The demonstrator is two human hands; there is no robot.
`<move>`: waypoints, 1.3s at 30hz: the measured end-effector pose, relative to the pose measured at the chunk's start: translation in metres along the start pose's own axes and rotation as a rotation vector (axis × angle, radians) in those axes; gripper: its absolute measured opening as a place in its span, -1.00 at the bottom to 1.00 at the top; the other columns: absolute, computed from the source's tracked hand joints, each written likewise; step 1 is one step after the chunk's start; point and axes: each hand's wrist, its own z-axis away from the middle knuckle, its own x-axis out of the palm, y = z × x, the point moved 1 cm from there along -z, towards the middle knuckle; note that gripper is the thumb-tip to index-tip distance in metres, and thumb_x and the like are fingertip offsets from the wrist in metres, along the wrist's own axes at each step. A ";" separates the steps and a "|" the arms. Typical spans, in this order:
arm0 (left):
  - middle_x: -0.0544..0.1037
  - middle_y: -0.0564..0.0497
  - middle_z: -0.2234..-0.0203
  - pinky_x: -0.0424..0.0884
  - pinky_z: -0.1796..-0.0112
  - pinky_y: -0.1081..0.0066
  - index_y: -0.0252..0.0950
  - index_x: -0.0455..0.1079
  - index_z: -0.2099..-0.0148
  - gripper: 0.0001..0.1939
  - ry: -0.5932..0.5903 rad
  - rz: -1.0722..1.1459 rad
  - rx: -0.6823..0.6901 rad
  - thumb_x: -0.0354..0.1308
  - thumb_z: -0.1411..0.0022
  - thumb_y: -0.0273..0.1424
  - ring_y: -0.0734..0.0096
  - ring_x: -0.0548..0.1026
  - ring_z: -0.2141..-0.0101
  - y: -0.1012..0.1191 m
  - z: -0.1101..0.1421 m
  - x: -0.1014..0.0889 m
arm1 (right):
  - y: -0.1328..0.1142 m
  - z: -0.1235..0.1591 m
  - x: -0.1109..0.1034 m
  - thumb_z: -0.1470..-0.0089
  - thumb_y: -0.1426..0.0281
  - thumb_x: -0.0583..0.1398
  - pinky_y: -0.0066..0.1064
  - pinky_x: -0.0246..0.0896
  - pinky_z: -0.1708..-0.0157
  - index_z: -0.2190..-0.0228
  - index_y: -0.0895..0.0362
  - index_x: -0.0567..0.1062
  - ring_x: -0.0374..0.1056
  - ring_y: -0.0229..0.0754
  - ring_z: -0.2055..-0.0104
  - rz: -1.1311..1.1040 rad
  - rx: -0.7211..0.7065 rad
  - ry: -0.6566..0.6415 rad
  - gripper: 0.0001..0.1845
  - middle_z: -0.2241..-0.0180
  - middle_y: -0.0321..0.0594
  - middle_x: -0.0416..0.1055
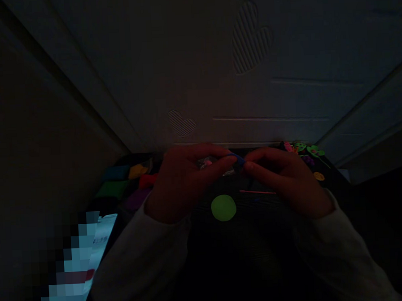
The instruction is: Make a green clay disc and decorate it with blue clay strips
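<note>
The scene is very dark. My left hand point(185, 180) and my right hand point(283, 180) meet above a dark work surface point(252, 228), fingertips pinched together on a small blue piece of clay point(237, 160). Both wrists wear pale sleeves. Below the hands lies a flat round green clay disc point(223, 207). A thin pink stick tool point(257, 192) lies just under my right hand.
Lumps of coloured clay point(131, 181) in yellow, red, green and purple sit at the left. Small green and pink clay figures point(304, 150) and an orange piece point(318, 176) lie at the right. A lit screen point(91, 250) glows at lower left. A pale panel with heart cut-outs point(249, 40) rises behind.
</note>
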 end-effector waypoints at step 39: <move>0.47 0.07 0.63 0.25 0.58 0.56 -0.33 0.41 0.40 -0.83 -0.217 0.478 -0.647 0.23 0.11 -0.38 0.59 0.36 0.61 -0.106 0.065 0.057 | 0.098 0.069 0.045 0.01 0.24 0.10 -0.44 0.15 0.43 0.33 0.18 0.39 0.25 -0.35 0.47 -0.069 0.339 -0.157 -0.73 0.46 -0.29 0.35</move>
